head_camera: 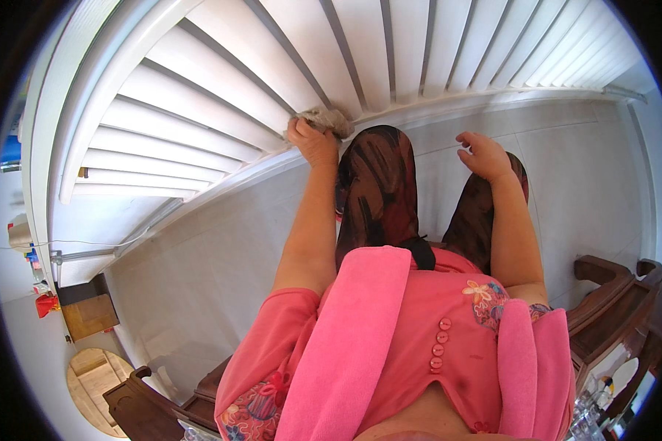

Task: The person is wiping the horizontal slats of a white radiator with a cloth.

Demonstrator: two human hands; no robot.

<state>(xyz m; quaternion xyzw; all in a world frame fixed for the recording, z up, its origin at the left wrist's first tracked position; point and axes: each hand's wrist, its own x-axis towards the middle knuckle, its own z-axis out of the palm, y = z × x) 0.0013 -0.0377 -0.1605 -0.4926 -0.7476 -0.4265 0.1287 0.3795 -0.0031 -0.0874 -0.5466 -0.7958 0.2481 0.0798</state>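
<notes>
My left hand grips a crumpled grey-beige cloth, which touches the bottom rail of a white radiator or slatted panel. Long white slats fan across the top of the view, with dark gaps between them. My right hand hangs above my right knee with its fingers slightly bent and nothing in it. Below the hands are my knees in dark patterned sheer trousers. A pink towel hangs down over my pink top.
Pale floor tiles lie between the slatted panel and me. Dark carved wooden furniture stands at right and lower left. A round wooden board and a brown box are at left. A thin white cable crosses near the panel's left end.
</notes>
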